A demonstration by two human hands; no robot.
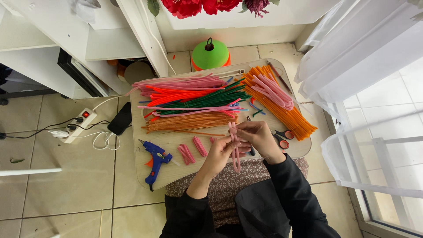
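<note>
Head view: both hands, left and right, pinch a pink pipe cleaner (bent double); loose grip could let it spring open.

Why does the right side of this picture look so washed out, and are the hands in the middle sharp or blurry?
In the head view, daylight through the window and sheer white curtain overexposes the right side. The left hand and right hand, holding a pink pipe cleaner, look fairly sharp. Shadows on the tray table are soft, and straight edges bend near the frame's borders.
</note>
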